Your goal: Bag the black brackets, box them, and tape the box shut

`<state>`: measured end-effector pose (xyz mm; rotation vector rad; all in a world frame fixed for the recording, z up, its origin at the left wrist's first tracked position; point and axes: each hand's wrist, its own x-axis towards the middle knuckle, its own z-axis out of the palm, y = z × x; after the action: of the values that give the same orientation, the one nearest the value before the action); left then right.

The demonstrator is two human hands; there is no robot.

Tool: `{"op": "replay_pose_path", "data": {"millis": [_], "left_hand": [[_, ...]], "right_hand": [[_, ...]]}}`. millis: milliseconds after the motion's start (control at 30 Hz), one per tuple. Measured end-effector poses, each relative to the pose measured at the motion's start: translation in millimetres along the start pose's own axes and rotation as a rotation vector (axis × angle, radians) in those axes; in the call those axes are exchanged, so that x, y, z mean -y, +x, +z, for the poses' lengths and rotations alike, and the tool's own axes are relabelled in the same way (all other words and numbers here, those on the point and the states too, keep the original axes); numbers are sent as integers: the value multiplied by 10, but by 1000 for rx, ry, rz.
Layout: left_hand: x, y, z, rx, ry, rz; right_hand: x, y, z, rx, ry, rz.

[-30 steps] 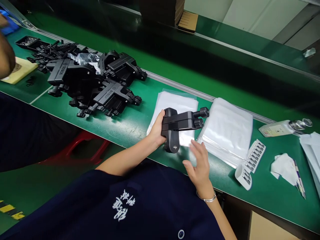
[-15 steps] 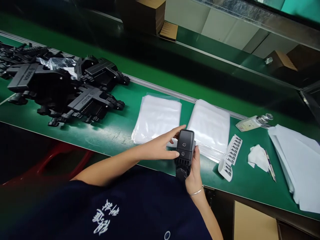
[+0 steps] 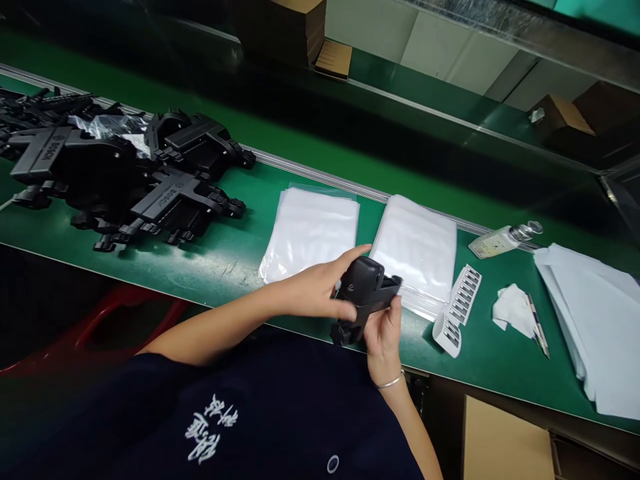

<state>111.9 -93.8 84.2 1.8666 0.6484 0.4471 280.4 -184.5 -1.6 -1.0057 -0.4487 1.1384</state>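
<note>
Both hands hold one black plastic part (image 3: 367, 293) just above the near edge of the green belt (image 3: 240, 257). My left hand (image 3: 320, 290) grips it from the left, thumb underneath and fingers curled over its rounded top. From below and to the right, my right hand (image 3: 383, 337) wraps its fingers round the same part; a thin bracelet circles that wrist. The part is tilted, its small round markings facing me. Two stacks of clear plastic bags lie flat just beyond it, the left stack (image 3: 310, 230) and the right stack (image 3: 417, 250).
A heap of black plastic parts (image 3: 125, 180) lies at the left of the belt. To the right are a white counter tool (image 3: 457, 313), a crumpled tissue with a pen (image 3: 515, 310), a small bottle (image 3: 503, 241) and white sheets (image 3: 590, 320). Cardboard boxes (image 3: 285, 27) stand behind.
The black part came off the left bag stack toward my body, and my right hand took hold of it. Since then it has tilted over between both hands.
</note>
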Motion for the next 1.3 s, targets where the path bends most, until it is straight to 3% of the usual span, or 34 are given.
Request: {"op": "replay_pose_path", "data": {"millis": [67,233,367,467,567,667,867,1000,1100,1300], "left_hand": [[50,-105,-13,49,66,44],[198,-254,-17,-46,-46,131],[295,-253,46,-139,-550,-3],[404,-245,132,-178,-962,-170],[535,-263,205,-155,-1212,-361],[629,-285,215,-141,-1360,-430],[697,-192,101,-116,-1415,-598],[747,-95,84,-152,-1416,-665],[767,-74,96,-126,-1434,-675],[674,-68,72,-180,-1419,-638]], "right_hand": [[99,-1,-22,7,13,-74],[321,-62,-90,155,-22,-137],[401,-14,-90,219,-122,-85],[418,36,-46,190,-256,-103],[405,64,30,155,-348,-114],[378,68,99,143,-386,-110],[366,-42,263,177,-611,-296],[394,-145,477,372,-937,-559],[415,-166,613,494,-1039,-723],[457,-185,666,549,-1065,-743]]}}
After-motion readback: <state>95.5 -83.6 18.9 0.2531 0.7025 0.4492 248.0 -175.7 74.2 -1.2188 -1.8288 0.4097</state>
